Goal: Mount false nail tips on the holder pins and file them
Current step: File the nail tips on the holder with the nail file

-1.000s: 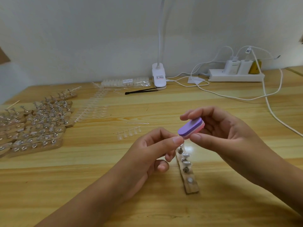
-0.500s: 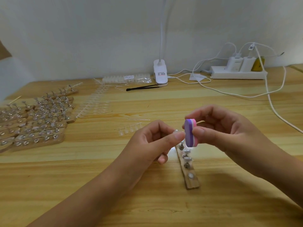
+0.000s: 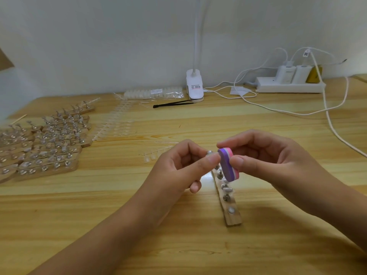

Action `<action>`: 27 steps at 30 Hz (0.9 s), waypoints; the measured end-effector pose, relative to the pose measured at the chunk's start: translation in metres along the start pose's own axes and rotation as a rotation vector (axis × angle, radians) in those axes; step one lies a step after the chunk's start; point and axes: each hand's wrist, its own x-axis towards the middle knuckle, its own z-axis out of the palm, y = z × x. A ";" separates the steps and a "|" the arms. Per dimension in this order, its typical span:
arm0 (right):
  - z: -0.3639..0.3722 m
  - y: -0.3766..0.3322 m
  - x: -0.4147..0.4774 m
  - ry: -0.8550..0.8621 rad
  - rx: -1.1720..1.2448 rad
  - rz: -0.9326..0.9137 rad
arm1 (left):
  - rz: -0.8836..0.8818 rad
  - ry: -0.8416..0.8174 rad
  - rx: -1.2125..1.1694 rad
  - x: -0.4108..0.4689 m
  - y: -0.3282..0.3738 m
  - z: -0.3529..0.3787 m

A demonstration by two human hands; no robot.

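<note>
My right hand [image 3: 264,161] pinches a small purple-and-pink buffer block [image 3: 228,164] between thumb and fingers, held on edge. My left hand [image 3: 178,171] pinches a clear nail tip on a metal pin [image 3: 211,153] between thumb and forefinger; the block's purple face touches the tip. Below the hands, a wooden holder strip [image 3: 231,213] lies on the table with several metal pins standing in it, some carrying clear tips.
Many wooden strips with mounted tips [image 3: 45,143] fill the left side. Clear tip sprues [image 3: 117,124], a short sprue [image 3: 153,154], black tweezers [image 3: 172,104], a bagged tip pack [image 3: 155,93], a white clip lamp [image 3: 195,86] and a power strip [image 3: 288,87] with cables lie farther back.
My right hand turned the buffer block from flat to on edge and brought it down against the tip in my left hand. The view shifted slightly downward.
</note>
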 end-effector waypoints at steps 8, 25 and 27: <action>-0.002 -0.002 0.000 0.009 -0.018 -0.018 | 0.015 0.016 0.030 0.000 -0.002 0.001; -0.002 0.001 0.000 0.037 -0.049 -0.056 | -0.004 0.054 0.022 0.000 -0.001 0.004; 0.000 0.002 0.000 0.032 -0.061 -0.065 | 0.007 0.076 0.041 -0.001 -0.001 0.000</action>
